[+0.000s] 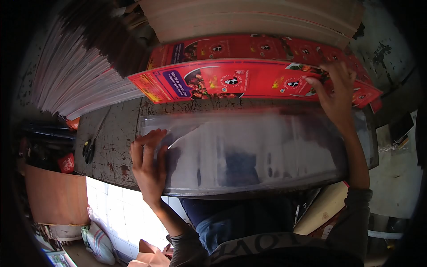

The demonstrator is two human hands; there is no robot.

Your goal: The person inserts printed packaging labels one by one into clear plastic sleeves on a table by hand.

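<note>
My right hand (336,91) grips a long red printed card strip (262,80) near its right end, thumb on the printed face and fingers over the top edge. The strip stands on its long edge, tilted, behind a stack of clear plastic sheets (284,147). At the left end of those sheets, my left hand (150,162) has its fingers bent and closed on the corner of the top plastic sheet. A diagonal crease runs from the thumb across the plastic. Another red printed strip (240,46) stands behind the held one.
A tall fanned stack of cards (84,75) occupies the worktable's (118,129) back left. Dark-handled scissors (89,150) lie at the left. Behind the strips rises brown cardboard (253,15). Below to the left are a brown carton (55,196) and a white sack (98,242).
</note>
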